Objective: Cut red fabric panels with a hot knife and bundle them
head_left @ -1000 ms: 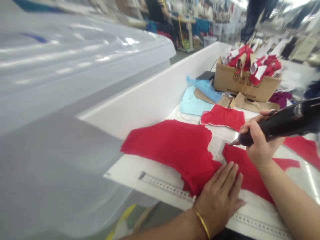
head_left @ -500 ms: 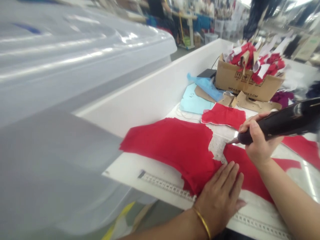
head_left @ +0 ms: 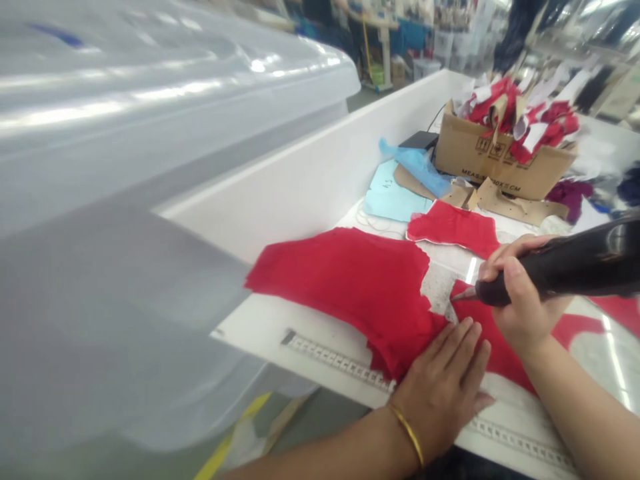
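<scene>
Lying across the middle of the frame, the broad red cloth (head_left: 345, 273) has a ragged right edge and, beyond a gap, faces a second red piece (head_left: 505, 363) reaching toward the right. The left hand (head_left: 443, 380) presses down where the two come close, its grip flat, fingers straight and nearly together, pinching nothing. The right hand (head_left: 525, 307) has its grip wrapped around a black tool (head_left: 580, 260), whose pointed tip (head_left: 465, 293) is at the second piece's upper left corner, though whether it touches I cannot tell. Working well here would mean pressing the cloth flat, steadying the tool at a low slant and leaving the left hand clear of the tip. Along the near edge of the white worktop (head_left: 265, 327) runs a measuring strip (head_left: 340, 363), partly covered by that hand. Whether the red pieces join under the palm is hidden; the tool's rear end is cut off at the right edge. Farther out, toward the upper right, a carton (head_left: 500, 160) heaped with scraps (head_left: 545, 123) bears print only partly legible; the room behind (head_left: 380, 40) is blurred.
</scene>
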The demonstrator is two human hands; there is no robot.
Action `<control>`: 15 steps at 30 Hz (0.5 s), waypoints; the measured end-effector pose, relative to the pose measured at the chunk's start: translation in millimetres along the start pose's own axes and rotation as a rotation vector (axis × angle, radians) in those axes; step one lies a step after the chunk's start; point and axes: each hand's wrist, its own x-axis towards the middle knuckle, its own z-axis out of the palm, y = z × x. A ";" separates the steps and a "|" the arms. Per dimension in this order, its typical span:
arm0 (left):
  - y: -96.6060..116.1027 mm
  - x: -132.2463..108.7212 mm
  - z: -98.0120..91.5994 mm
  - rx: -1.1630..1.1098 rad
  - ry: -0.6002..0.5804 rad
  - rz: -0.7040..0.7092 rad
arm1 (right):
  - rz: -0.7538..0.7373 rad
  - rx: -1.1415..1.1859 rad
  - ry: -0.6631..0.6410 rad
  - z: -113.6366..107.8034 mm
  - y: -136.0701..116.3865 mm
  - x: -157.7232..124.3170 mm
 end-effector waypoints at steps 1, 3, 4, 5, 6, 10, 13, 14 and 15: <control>-0.2 0.2 -2.0 -0.009 0.010 0.019 | 0.007 -0.002 0.001 -1.0 -2.2 -0.2; -0.4 -0.1 -6.5 -0.031 0.032 0.057 | 0.028 -0.009 -0.008 -3.8 -9.5 -1.6; -0.3 -0.5 -8.7 -0.045 0.045 0.069 | 0.038 -0.019 -0.016 -5.5 -13.9 -2.6; -0.2 -1.2 -10.5 -0.058 0.061 0.075 | 0.043 -0.029 -0.031 -7.3 -18.2 -3.7; 0.1 -2.1 -11.8 -0.070 0.078 0.077 | 0.042 -0.039 -0.049 -8.9 -22.0 -4.9; 1.7 -5.9 -12.1 -0.083 0.094 0.066 | 0.033 -0.056 -0.077 -12.0 -27.4 -8.8; 2.0 -7.2 -10.9 -0.080 0.073 0.061 | 0.030 -0.065 -0.052 -11.1 -24.7 -10.0; 1.8 -7.1 -11.0 -0.083 0.072 0.060 | 0.024 -0.062 -0.049 -11.1 -24.6 -10.3; 1.5 -6.8 -11.5 -0.087 0.075 0.061 | 0.021 -0.059 -0.051 -11.6 -25.4 -10.6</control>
